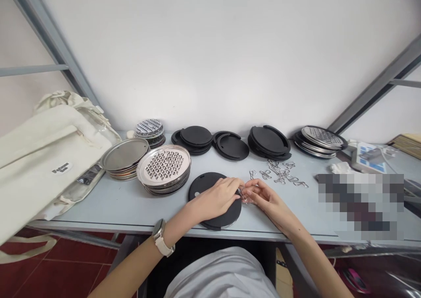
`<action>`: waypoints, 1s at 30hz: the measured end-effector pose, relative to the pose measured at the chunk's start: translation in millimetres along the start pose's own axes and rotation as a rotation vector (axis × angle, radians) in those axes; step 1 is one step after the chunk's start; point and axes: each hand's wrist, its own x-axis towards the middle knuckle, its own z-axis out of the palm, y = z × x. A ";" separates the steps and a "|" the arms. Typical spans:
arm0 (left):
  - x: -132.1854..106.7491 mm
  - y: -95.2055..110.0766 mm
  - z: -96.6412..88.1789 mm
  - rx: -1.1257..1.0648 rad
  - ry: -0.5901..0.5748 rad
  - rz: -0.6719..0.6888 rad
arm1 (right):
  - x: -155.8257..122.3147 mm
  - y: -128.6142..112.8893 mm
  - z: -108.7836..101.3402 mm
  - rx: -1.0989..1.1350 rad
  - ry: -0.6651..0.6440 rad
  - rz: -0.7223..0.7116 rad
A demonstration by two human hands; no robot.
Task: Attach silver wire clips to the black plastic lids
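My left hand (217,198) rests on a round black disc (205,185) at the table's front edge, fingers pinched at the disc's right rim. My right hand (263,196) meets it there, fingers curled. Between the two sets of fingertips is a small metal wire clip (241,196); both hands pinch it. A watch with a pale strap is on my left wrist. Several loose wire clips (281,173) lie just beyond my right hand.
Stacks of perforated metal grater discs (163,166) and plain metal plates (125,155) stand at left, black disc stacks (230,144) along the wall, another grater stack (319,140) at right. A cream fabric bag (42,157) fills the left end. A blurred patch covers the right side.
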 end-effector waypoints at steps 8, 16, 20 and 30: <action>0.6 -1.4 1.7 0.038 0.019 0.032 | -0.7 -1.0 -0.3 0.011 -0.021 -0.012; 0.6 -0.7 1.5 0.047 0.011 0.028 | -2.3 -7.7 3.2 -0.021 -0.020 -0.022; 1.0 -1.5 2.5 0.060 0.012 0.027 | -2.0 -6.2 2.6 -0.030 -0.042 -0.032; 0.9 -2.5 3.2 0.086 0.015 0.038 | -2.8 -8.5 2.6 -0.053 -0.036 -0.040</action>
